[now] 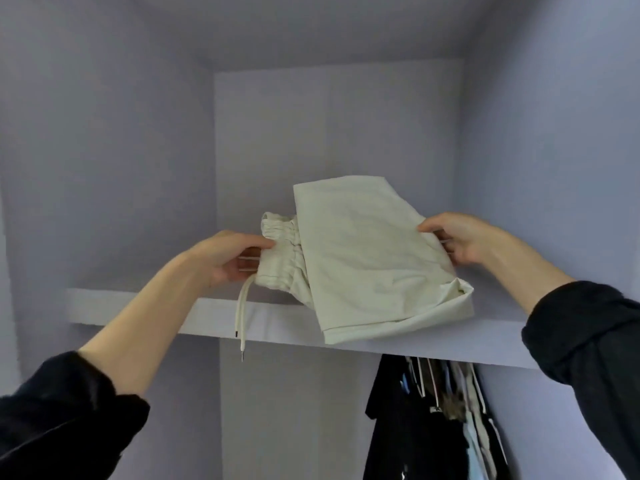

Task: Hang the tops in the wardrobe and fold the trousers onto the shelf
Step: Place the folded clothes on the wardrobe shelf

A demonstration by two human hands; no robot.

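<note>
cream trousers [374, 258]: soft, light, floppy | half over shelf [138, 306] edge | left hand [228, 258] pinches waistband, right hand [460, 240] pinches far fold | support underneath

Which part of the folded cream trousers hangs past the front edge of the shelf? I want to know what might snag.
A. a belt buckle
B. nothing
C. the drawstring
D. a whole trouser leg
C: the drawstring dangles from the waistband below the shelf edge, while the folded trousers are held at either end by the left hand and right hand.
</note>
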